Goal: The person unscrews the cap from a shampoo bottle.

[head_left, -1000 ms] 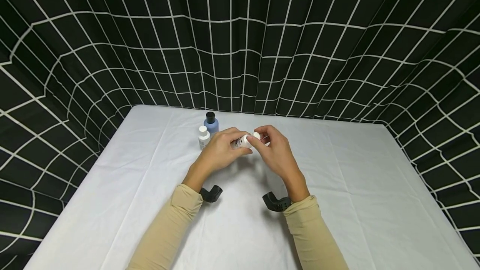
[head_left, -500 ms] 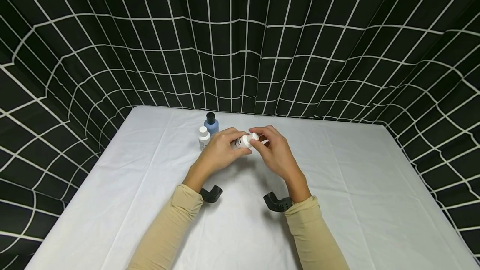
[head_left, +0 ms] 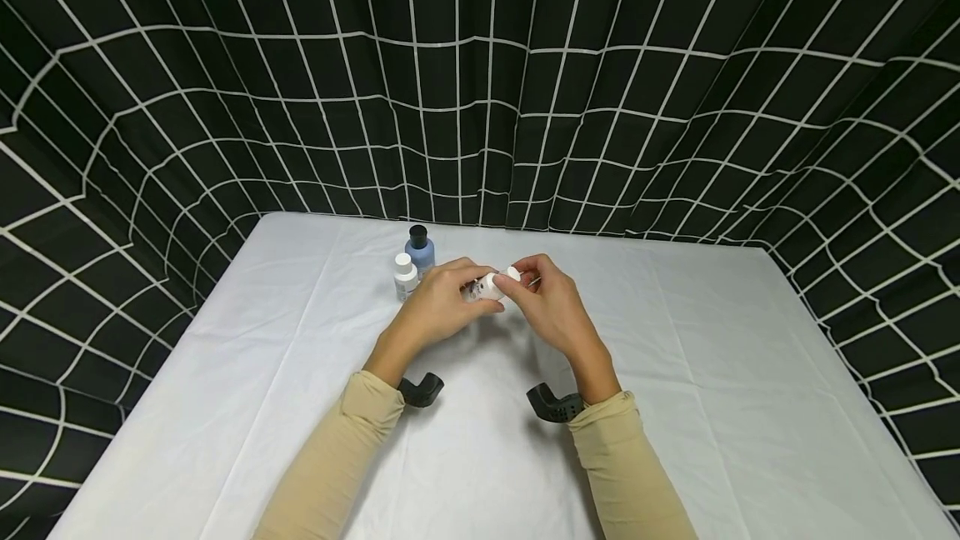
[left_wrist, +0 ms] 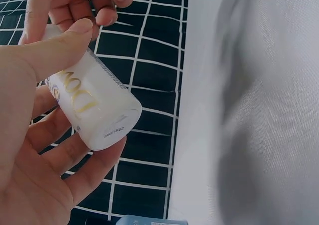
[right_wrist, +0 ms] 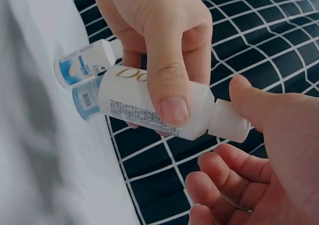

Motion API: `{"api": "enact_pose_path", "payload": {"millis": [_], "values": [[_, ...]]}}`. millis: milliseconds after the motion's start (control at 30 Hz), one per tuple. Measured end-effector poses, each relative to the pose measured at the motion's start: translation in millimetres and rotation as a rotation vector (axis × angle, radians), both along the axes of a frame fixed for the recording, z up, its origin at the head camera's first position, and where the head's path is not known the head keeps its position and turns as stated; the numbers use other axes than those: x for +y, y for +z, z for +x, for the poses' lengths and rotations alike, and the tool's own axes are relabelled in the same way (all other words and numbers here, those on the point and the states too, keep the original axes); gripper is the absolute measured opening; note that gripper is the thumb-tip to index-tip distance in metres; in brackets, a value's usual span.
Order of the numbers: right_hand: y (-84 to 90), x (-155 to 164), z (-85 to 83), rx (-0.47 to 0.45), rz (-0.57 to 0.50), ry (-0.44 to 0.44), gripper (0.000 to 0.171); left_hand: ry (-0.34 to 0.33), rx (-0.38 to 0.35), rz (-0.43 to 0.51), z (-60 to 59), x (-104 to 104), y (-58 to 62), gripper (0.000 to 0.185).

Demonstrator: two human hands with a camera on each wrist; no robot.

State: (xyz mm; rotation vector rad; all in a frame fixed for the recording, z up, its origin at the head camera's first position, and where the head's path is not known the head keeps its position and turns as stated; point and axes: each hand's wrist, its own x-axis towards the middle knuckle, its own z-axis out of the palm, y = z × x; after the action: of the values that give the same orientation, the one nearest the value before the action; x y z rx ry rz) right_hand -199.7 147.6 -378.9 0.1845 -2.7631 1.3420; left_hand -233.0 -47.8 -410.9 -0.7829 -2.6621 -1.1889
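Right wrist view shows the left hand's [right_wrist: 154,30] fingers [right_wrist: 167,80] curled round a small white bottle [right_wrist: 144,108], thumb pressed on its shoulder, the bottle lying nearly level in the air with its printed label facing down. The right hand [right_wrist: 269,155] pinches the bottle's white cap [right_wrist: 230,122] with the thumb on top and the other fingers bent loosely below. From the left wrist view the bottle's flat base [left_wrist: 117,127] points outward and gold lettering runs along its side, the left thumb lying over it. In the head view both hands meet above the white surface [head_left: 712,373], holding the bottle [head_left: 483,286] between them, clear of the cloth. Just beyond the left hand stand a small white-capped bottle [head_left: 405,275] and a blue bottle with a black cap [head_left: 420,250], close together. A black curtain with a white grid [head_left: 480,82] hangs behind the surface.
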Motion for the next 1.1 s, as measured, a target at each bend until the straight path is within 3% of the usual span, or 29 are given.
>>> {"api": "enact_pose_path", "payload": {"millis": [133,267,367,500,633,800,933,1100], "values": [[-0.3,-0.6,-0.7,0.030,-0.003,0.000,0.038,-0.003,0.000,0.001,0.4,-1.5,0.7,0.042],[-0.3,1.1,-0.1,0.132,0.002,0.087,0.031,0.002,0.020,0.003,0.8,-2.5,1.2,0.044],[-0.3,3.1,-0.1,0.188,-0.004,0.154,0.032,0.005,0.040,0.003,0.9,-3.4,1.5,0.046],[0.5,4.9,-0.5,0.175,-0.020,0.193,0.041,0.002,0.039,0.000,0.9,-3.9,1.6,0.044],[3.2,4.3,-0.8,0.078,-0.033,0.158,0.055,0.013,0.031,-0.006,1.1,-4.3,1.7,0.042],[2.8,2.4,-1.2,0.006,0.019,0.018,0.052,-0.007,0.029,0.006,1.1,-3.5,1.8,0.041],[2.2,1.6,-0.7,0.010,0.053,-0.023,0.046,-0.023,0.012,0.014,1.5,-2.9,1.4,0.042],[2.6,0.5,-0.2,0.074,0.033,0.018,0.035,-0.014,0.021,-0.010,1.8,-2.4,0.5,0.043]]}}
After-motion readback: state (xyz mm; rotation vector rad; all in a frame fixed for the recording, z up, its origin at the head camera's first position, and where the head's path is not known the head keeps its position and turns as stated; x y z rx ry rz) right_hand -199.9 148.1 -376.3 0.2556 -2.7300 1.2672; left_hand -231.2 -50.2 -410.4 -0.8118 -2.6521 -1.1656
